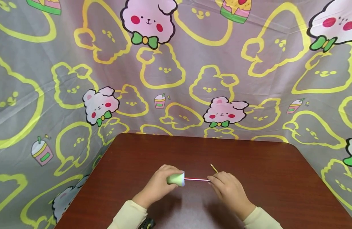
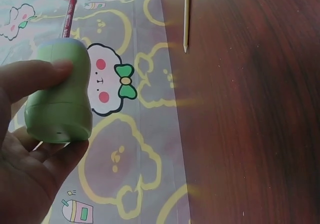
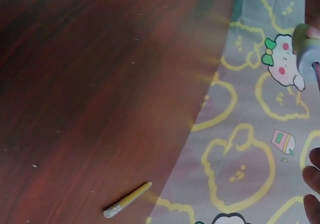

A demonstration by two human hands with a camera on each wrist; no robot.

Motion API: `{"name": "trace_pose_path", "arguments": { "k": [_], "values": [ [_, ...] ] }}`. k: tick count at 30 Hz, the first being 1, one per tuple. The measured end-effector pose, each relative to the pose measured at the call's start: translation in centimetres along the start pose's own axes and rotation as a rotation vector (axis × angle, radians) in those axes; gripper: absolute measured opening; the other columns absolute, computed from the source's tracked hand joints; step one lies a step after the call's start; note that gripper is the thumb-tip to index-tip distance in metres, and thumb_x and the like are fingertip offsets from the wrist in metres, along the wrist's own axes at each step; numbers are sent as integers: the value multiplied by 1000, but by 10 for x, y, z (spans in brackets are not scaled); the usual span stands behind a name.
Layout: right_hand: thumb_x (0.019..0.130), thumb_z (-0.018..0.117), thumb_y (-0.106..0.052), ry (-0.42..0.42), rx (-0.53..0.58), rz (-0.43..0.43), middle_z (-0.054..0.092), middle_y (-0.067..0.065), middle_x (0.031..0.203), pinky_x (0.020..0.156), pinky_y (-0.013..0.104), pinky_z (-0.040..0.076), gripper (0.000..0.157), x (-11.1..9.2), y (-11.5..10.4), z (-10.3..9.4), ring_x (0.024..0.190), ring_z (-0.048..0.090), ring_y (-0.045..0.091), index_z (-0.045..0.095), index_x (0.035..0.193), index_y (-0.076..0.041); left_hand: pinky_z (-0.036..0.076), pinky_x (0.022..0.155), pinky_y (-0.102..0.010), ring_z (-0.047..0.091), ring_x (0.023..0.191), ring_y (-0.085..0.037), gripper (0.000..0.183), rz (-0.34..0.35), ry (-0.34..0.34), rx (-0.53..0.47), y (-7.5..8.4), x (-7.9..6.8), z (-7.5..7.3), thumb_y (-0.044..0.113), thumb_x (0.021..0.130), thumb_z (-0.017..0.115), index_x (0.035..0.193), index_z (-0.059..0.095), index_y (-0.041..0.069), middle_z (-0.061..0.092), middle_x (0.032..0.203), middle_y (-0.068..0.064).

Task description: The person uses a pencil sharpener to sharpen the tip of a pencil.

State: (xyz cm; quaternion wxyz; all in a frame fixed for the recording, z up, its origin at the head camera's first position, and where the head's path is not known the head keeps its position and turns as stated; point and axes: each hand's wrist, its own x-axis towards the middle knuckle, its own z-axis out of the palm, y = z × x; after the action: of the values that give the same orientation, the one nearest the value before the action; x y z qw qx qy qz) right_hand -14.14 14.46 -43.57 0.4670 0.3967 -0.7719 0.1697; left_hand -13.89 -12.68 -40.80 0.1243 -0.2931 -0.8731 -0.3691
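Above a glossy brown wood-grain table (image 1: 141, 152), hands apart: the left hand (image 1: 159, 183) grips a pale-green rounded cylinder (image 1: 174, 179); the right hand (image 1: 228, 189) pinches a slim red-and-white stick (image 1: 196, 179) entering the cylinder's end.

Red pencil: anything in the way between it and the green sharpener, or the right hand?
Nothing visible. The red pencil already meets the end of the green sharpener, and the right hand grips it directly. The yellow pencil lies beyond on the table, off that line.

Sideways green cylinder (image 1: 174, 179), slim red pencil (image 1: 196, 179) in its bluish end
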Motion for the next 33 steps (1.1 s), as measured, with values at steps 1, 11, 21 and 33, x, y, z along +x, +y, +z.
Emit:
{"name": "trace_pose_path", "arguments": {
  "k": [1, 11, 21, 33],
  "values": [
    [102, 45, -24, 18, -4, -9, 62, -2, 82, 61, 31, 46, 35, -1, -1, 1, 68, 56, 15, 71, 89, -6, 49, 87, -32, 57, 103, -19, 44, -11, -11, -6, 1, 0, 0, -4, 70, 80, 111, 72, 13, 66, 107, 0],
    [103, 40, -20, 46, -34, 8, 60, -2, 80, 60, 31, 45, 32, -2, -6, 6, 67, 55, 15, 64, 88, -4, 48, 88, -32, 56, 105, -17, 44, -12, -28, -37, 5, -2, -1, 2, 71, 80, 114, 70, 12, 66, 110, 0],
    [87, 67, -12, -424, 407, 514, 59, -9, 64, 52, 24, 45, 6, 13, -12, -13, 57, 53, 2, 71, 85, -8, 50, 88, -32, 57, 105, -18, 43, 118, 49, 78, 3, -5, 3, -3, 68, 81, 108, 74, 12, 67, 105, 2],
    [94, 58, -13, -704, 884, 1026, 61, 3, 67, 58, 26, 47, 19, 29, 0, -19, 63, 56, 13, 68, 92, 4, 52, 83, -31, 58, 102, -18, 45, 250, 166, 148, 0, -4, 7, -6, 63, 83, 103, 75, 12, 67, 103, 1]
  ]
}}
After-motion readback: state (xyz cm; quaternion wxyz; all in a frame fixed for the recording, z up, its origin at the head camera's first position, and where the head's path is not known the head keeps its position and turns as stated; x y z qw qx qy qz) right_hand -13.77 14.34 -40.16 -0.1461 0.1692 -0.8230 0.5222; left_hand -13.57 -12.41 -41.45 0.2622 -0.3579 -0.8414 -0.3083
